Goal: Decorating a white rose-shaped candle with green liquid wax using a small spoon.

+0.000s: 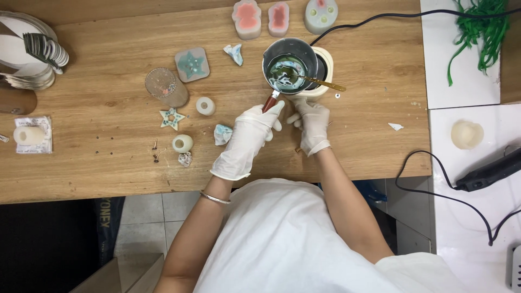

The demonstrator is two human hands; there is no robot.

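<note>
Overhead view of a person in a white top working at a wooden desk [108, 173], both hands in white gloves. The left hand [251, 133] is closed around the reddish-brown handle [269, 102] of a small metal melting pot [289, 65]. The pot sits on a cream-coloured electric warmer [325, 68] near the far middle of the desk and holds a thin layer of teal-green wax. A gold spoon [324, 83] rests in the pot, its handle sticking out to the right over the rim. The right hand [313, 123] lies just beside the left, near the warmer's base, fingers loosely curled; I cannot tell whether it holds anything.

A black power cord [380, 16] runs from the warmer toward the far right. Along the far edge stand three silicone moulds: two with pink fill [247, 16] and one grey mould [321, 13]. To the left of the pot lie a square mould with a teal star [191, 64], a clear round cup [165, 87], a small star-shaped candle [172, 118], two small white round candles [183, 143], and crumpled bits of teal-stained paper [222, 134]. A stack of metal discs [46, 51] sits at the far left. On the white counter to the right are green stringy material [477, 32], a pale round candle [467, 134], and a dark tool with a cord [491, 172].
</note>
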